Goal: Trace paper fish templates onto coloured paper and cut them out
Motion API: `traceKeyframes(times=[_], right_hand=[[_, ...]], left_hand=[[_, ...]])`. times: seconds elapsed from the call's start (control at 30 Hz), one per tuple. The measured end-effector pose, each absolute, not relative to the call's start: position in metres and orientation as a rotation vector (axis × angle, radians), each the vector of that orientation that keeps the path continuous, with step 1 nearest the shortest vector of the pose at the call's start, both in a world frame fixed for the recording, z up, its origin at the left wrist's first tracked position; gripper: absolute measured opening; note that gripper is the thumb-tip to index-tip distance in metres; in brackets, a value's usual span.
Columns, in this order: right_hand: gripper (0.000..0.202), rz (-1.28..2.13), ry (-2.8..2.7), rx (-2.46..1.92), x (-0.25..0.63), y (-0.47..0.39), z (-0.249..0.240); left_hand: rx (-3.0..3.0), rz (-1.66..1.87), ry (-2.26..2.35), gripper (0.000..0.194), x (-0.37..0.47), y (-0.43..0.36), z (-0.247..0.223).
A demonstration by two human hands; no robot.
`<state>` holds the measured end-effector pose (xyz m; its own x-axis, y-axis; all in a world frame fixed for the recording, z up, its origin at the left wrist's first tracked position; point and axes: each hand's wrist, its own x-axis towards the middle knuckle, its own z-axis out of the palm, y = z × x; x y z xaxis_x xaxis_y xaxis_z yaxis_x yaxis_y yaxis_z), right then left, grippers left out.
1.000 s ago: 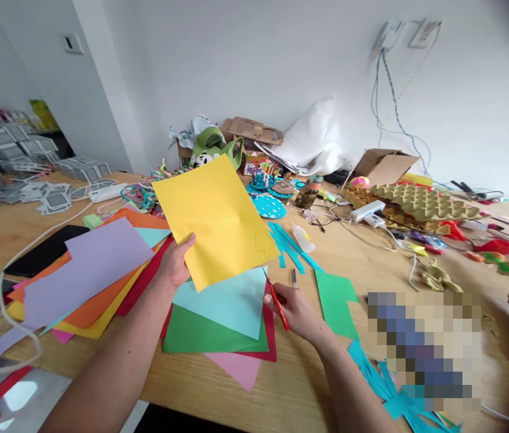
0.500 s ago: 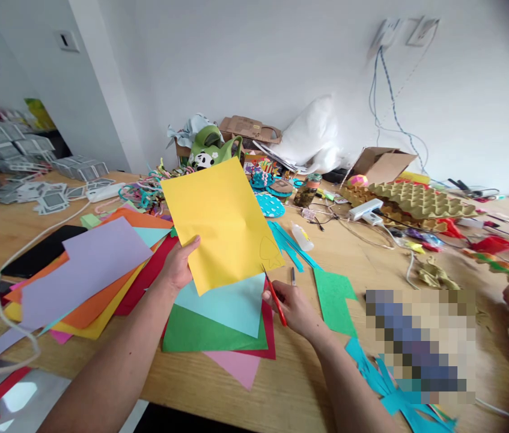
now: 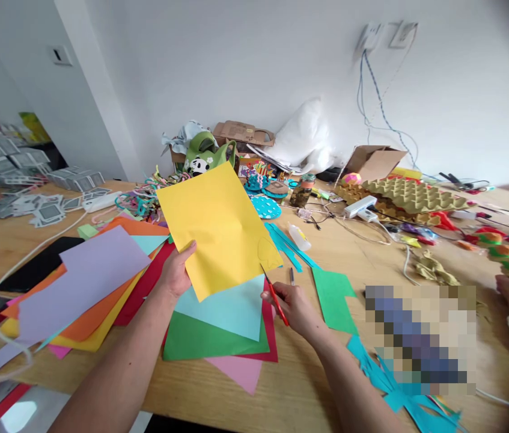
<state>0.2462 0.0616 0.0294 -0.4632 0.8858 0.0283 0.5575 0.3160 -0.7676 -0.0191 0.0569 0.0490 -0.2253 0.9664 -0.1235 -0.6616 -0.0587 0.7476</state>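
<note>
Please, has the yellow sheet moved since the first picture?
Yes, slightly to the right: the right corner of the yellow sheet now appears closer to the motionless glue bottle.

A jar (image 3: 301,193) with dark contents stands on the counter (image 3: 294,367). Behind the jar is a bulging white bag (image 3: 307,133); left of the jar, a green bag (image 3: 201,159) with a panda face, and far left of it, grey frame-like pieces (image 3: 49,210). Right of the jar are a white power strip (image 3: 359,206), egg trays (image 3: 416,195) and an open cardboard box (image 3: 377,159).
</note>
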Motion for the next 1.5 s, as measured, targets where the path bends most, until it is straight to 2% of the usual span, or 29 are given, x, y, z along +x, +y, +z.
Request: traceKeyframes(times=[0.5,0.73,1.07,1.5], right_hand=[[0.046,0.968,-2.158,-1.270,0.2471,0.0637,0.0259],[0.050,1.021,-2.095,-1.266,0.2474,0.0628,0.0273],[0.050,0.923,-2.139,-1.312,0.2456,0.0644,0.0262],[0.048,1.021,-2.117,-1.312,0.2490,0.0652,0.0249]], left_hand=[[0.544,1.593,0.822,0.045,-0.0150,0.0547,0.0486],[0.505,1.605,0.787,0.044,-0.0165,0.0564,0.0468],[0.500,1.587,0.769,0.040,-0.0170,0.0561,0.0473],[0.510,1.567,0.776,0.042,-0.0177,0.0568,0.0468]])
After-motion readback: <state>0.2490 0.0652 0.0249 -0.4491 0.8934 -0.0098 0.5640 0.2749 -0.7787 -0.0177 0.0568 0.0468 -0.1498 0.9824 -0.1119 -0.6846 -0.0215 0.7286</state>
